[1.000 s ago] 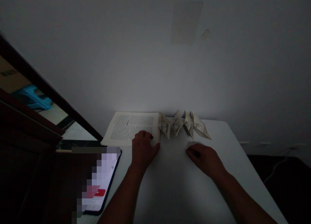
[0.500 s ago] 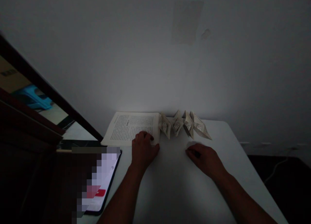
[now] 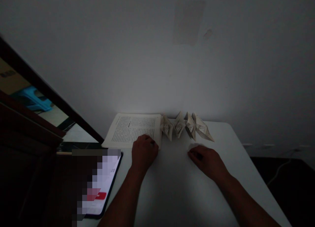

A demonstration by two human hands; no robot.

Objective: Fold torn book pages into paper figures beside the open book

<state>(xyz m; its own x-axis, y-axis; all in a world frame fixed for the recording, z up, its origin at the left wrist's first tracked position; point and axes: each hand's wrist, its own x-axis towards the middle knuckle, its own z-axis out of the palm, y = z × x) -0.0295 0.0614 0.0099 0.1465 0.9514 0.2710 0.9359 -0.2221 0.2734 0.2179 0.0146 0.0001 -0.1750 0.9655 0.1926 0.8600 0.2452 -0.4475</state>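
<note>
My left hand rests on the lower right edge of a stack of printed book pages, its fingers curled in and its thumb close beside them. Nothing shows in its grip. On the white table, my right hand lies loosely closed, thumb and fingertips together, with no object visible in it. Several folded paper boats, made of printed paper, stand in a row just beyond my hands. The rightmost paper boat is nearest my right hand, a short way off. Neither hand touches a boat.
A phone with a lit, partly blurred screen lies at the table's left edge. Behind the table rises a grey wall. A dark-framed mirror-like panel leans at left. A pale cable hangs at right.
My left hand has drawn slightly left, and its thumb has folded in towards the fingers. My right hand, the pages and the paper boats have stayed in place.
</note>
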